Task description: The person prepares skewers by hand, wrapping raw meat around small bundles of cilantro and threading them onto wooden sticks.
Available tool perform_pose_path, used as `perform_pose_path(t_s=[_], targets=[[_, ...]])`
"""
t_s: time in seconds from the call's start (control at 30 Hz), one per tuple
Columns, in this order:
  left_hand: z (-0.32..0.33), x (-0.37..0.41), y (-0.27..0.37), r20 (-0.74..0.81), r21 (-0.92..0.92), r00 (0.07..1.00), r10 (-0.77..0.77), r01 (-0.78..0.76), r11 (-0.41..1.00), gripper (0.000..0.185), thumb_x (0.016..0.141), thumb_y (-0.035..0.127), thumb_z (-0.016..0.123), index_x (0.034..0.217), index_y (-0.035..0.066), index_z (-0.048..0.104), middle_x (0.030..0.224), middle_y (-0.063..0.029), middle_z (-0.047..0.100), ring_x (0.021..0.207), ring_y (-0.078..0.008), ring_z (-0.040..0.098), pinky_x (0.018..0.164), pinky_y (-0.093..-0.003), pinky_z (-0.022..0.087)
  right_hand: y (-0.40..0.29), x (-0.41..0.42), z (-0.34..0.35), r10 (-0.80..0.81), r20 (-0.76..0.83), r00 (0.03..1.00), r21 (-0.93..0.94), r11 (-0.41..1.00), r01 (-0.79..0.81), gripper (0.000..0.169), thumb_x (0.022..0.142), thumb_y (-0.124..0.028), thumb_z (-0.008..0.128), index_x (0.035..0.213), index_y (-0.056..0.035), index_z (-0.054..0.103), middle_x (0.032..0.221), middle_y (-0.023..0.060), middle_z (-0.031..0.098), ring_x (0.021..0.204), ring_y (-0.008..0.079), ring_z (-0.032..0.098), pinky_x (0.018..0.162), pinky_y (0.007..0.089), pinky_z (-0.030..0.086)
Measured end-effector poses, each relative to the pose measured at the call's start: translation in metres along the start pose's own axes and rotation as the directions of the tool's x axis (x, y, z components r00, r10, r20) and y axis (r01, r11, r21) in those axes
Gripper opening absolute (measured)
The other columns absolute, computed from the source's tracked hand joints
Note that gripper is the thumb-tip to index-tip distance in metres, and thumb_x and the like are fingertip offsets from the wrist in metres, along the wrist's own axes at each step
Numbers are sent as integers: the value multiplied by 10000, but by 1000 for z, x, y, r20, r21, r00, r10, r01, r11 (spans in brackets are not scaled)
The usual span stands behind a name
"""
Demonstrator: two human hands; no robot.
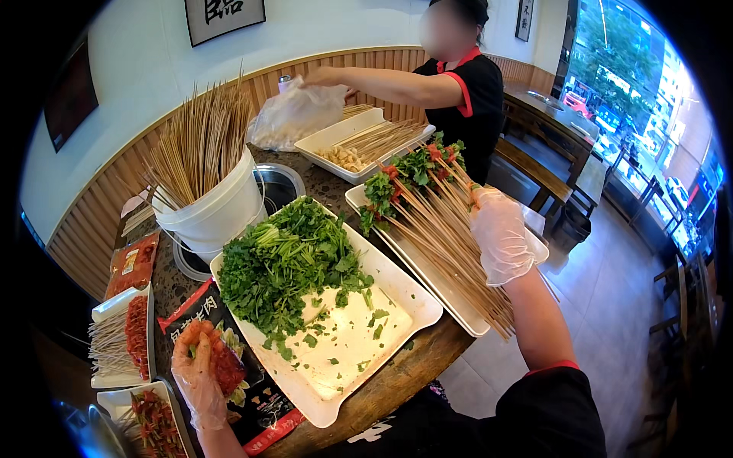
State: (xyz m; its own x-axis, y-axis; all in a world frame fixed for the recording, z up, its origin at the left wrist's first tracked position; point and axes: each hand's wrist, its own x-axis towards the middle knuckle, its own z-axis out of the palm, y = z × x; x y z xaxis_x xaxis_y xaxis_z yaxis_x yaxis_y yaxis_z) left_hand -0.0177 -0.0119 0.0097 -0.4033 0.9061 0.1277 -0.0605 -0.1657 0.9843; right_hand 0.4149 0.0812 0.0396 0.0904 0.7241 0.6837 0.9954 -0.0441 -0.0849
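My right hand (499, 237), in a clear plastic glove, is at the right side of a long white tray (475, 327). Its fingers close around a bamboo skewer at the meat-wrapped end. Beneath it lie many bamboo skewers (444, 240), tipped with cilantro bundles (413, 170) wrapped in red meat. My left hand (197, 375), gloved and smeared red, has curled fingers beside raw red meat (228, 363) on a black printed package (260, 380). Whether it grips anything is hidden. Between the hands, chopped cilantro (286, 263) heaps in a white tray (338, 372).
A white bucket (212, 214) stands full of bamboo skewers (200, 143). White trays of red skewered food (137, 338) and green-and-red skewers (157, 421) line the left. Across the table a co-worker (458, 86) reaches over a plastic bag (303, 114) by another skewer tray (343, 169).
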Motion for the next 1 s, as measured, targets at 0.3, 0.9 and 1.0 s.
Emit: perform_pose_path(t_s=[0.3, 0.9, 1.0], targets=[[1, -1, -1, 20, 22, 1000, 12, -12, 1000, 290, 900, 119, 564, 1157, -7, 518, 1065, -89, 590, 906, -154, 577, 786, -260, 481, 1, -5, 9, -33, 20, 999, -5, 999, 33, 127, 754, -96, 578, 856, -26, 607, 777, 160, 621, 737, 320, 609, 641, 406, 494], [3, -1, -4, -38, 57, 999, -31, 33, 998, 271, 906, 116, 553, 1144, -12, 530, 1072, -94, 586, 905, -150, 585, 793, -252, 482, -124, 37, -7, -394, -235, 888, 199, 875, 441, 122, 744, -203, 593, 715, -85, 577, 685, 88, 560, 632, 263, 581, 555, 375, 470], [1, 0, -8, -21, 42, 999, -29, 29, 999, 327, 909, 102, 539, 1216, 6, 476, 1096, -99, 571, 930, -158, 576, 801, -249, 481, -190, 10, -31, -383, -260, 886, 276, 850, 448, 82, 666, -139, 587, 675, -66, 551, 609, 96, 539, 562, 249, 568, 476, 361, 453]])
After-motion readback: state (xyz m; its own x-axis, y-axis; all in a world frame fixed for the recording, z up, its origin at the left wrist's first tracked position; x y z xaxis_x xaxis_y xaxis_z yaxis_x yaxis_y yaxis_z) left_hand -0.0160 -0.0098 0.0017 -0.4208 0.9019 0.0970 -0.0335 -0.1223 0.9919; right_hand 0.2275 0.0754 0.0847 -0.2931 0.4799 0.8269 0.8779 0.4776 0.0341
